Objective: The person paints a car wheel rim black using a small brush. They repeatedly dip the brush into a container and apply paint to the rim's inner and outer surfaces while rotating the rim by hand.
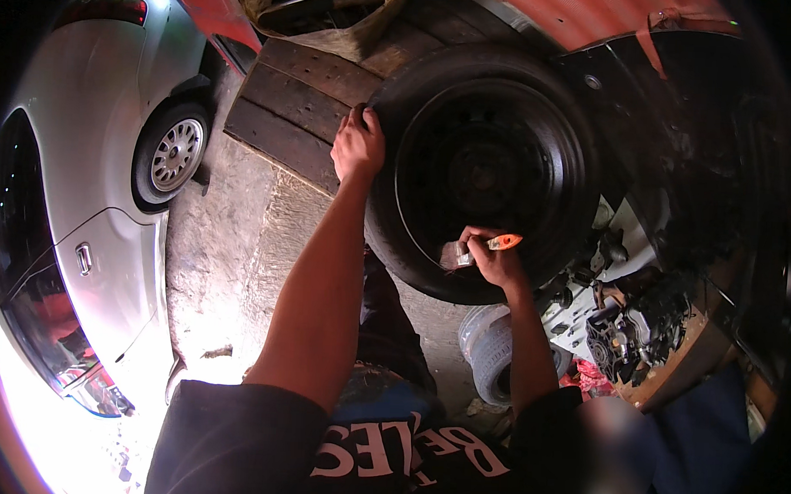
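A black tyre (388, 221) on a dark steel wheel rim (484, 167) lies on a wooden plank table (289, 113), its face turned up to me. My left hand (359, 146) is closed over the tyre's left edge, with its fingers curled onto the rubber. In my right hand (496, 261) a flat paintbrush (504, 242) is gripped, its orange-tipped handle pointing right. The brush's bristles (453, 255) touch or nearly touch the near left part, where the rim meets the tyre sidewall.
A silver car (111, 150) stands to the left on the rough concrete floor (226, 241). Behind the tyre lies a worn, brownish frame-like piece (333, 37). To the right are a black panel (669, 143) and a heap of metal parts (641, 330). Grey tyres (492, 355) sit below.
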Tool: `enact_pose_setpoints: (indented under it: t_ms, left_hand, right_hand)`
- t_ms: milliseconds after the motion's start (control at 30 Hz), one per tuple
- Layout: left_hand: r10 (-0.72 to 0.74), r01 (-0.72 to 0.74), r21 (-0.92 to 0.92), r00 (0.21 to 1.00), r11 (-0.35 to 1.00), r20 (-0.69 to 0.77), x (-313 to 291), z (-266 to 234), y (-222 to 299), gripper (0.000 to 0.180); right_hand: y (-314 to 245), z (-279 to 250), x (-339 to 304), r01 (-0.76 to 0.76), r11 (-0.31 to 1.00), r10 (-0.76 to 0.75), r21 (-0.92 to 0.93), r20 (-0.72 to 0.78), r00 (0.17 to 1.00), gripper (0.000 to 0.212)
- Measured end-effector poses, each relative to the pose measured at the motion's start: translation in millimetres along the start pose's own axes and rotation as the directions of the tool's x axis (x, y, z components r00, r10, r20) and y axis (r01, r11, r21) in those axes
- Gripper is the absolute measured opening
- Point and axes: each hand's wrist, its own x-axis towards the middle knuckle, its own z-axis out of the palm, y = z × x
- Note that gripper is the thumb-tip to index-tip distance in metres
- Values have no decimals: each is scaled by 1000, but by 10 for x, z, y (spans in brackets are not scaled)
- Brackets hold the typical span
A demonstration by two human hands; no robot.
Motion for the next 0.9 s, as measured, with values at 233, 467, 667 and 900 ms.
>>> enact_pose_setpoints:
  t_ms: [233,467,667,900]
  left_hand:
    - [-6,6,4,1000,1000,23,1,-27,9,58]
    - [-48,48,-4,997,999,64,28,-59,-8,53]
    - [20,-20,-69,1000,997,-2,13,-32,-15,53]
    - [1,-1,-34,1000,999,-11,-18,38,24,55]
  right_hand:
    - [-487,545,600,157,987,-144,24,-285,948,12]
    - [-549,911,683,333,930,-367,-157,-472,802,16]
    - [-423,1228,135,374,823,-519,-428,-297,802,29]
    - [-410,1362,-358,199,898,-357,-393,-385,851,29]
